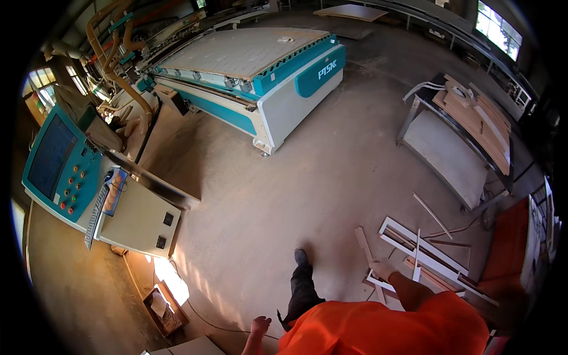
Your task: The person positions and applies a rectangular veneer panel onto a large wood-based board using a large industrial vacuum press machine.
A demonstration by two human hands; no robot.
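Note:
My left hand hangs low near the bottom edge with its fingers curled in, and nothing shows in it. My right hand is at the lower right, its fingers bent. Behind or beneath it runs a narrow brown strip. Whether the fingers grip this strip or only pass over it, I cannot tell. Right of that hand, several long white and brown board strips are on the floor, some crossing each other. A thin pale strip lies apart, farther off. One dark shoe shows ahead of my orange shirt.
A large teal and white flatbed machine stands ahead. To the left is a control console with a screen, buttons and keyboard. A work table bears stacked boards at the right. A wooden box and a cable are lower left.

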